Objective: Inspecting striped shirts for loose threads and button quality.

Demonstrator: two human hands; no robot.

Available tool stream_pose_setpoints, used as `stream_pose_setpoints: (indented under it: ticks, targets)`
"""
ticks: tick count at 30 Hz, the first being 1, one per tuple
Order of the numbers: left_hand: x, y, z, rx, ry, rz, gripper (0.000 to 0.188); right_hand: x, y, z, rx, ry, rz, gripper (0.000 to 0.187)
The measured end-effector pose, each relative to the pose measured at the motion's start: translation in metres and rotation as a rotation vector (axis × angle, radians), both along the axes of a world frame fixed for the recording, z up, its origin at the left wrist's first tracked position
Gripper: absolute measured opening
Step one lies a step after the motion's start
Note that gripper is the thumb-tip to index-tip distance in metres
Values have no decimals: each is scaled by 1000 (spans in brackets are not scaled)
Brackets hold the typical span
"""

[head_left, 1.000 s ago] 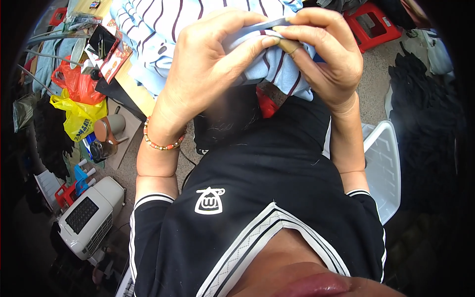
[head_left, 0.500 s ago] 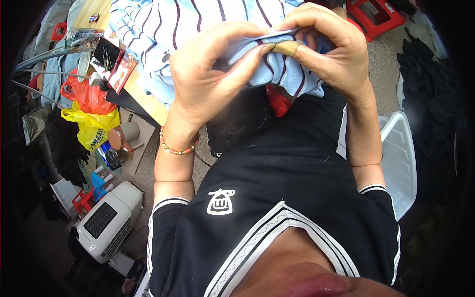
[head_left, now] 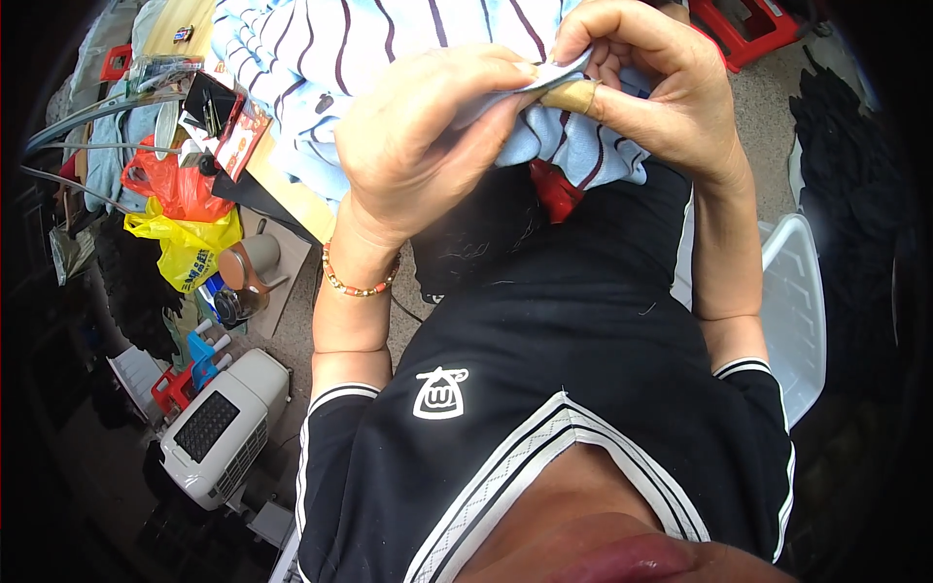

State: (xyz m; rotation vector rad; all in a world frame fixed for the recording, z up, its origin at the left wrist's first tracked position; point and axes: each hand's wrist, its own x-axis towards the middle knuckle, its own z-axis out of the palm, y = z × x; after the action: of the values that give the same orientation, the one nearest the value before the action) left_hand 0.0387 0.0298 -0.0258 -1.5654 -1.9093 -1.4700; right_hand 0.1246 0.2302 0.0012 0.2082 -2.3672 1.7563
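Note:
A light blue fabric (head_left: 301, 78) with dark stripes spreads from the table edge over my lap. My left hand (head_left: 423, 136) pinches a folded edge of it between thumb and fingers. Close beside, my right hand (head_left: 671, 102) holds the same edge, and its thumb wears a tan wrap (head_left: 571, 95). The two thumb tips almost meet at the fold. Below the hands hangs a glossy red piece (head_left: 556, 194), partly covered by the fabric; its kind is unclear. Whether anything small sits between the fingertips is hidden.
A wooden table (head_left: 292, 199) lies at left, with a red bag (head_left: 175, 185), a yellow bag (head_left: 185, 243) and a mug (head_left: 255, 257) nearby. A white machine (head_left: 228, 428) stands lower left. At right are a translucent bin (head_left: 797, 311), dark cloth (head_left: 855, 165) and a red stool (head_left: 743, 29).
My left hand has turned so its fingers and thumb lie closer together over the fold. The pinched edge is drawn slightly up and right. The whole view has shifted a little.

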Motion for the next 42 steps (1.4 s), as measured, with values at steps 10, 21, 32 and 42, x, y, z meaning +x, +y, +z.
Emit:
stream_pose_setpoints:
  ticks: [10,21,32,42]
  targets:
    - [-2,3,-5,34,99,27,29,1,-1,-2,-4,71,62,20]
    - [7,10,-14,113,204,187,29,10,-17,-31,103,367,-87,23]
    - [8,7,-15,151,325,218,39,10,-20,0,274,368,-181,19]
    - [3,11,-8,-22,333,209,28,18,-9,-8,310,329,-266,38]
